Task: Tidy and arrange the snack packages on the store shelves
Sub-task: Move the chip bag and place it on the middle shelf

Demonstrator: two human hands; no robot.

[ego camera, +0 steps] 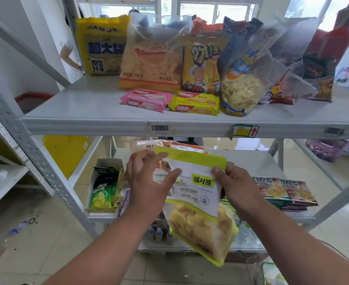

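1. I hold the chip bag [198, 202] with the lime-green border in front of the shelves, below the edge of the upper shelf [107, 124] and in front of the lower shelf [262, 161]. It hangs tilted, with the heavy chip end down.
2. My left hand [148, 182] is closed on the upper left part of the bag, and my right hand [235, 188] pinches its right edge near the top (only fingers and thumb, not a full grasp).
3. I think the next step is to put it on the upper shelf, but that row is already crowded. The clear chip bag [243, 79] leans forward there, and two wafer packs, the pink pack [146, 99] and the yellow pack [194, 102], lie in front.
4. The risk: if I push my bag in carelessly, the leaning bag can fall over the edge, or the flat packs can slide off.
5. Also, too strong a squeeze may break the chips, I suppose.
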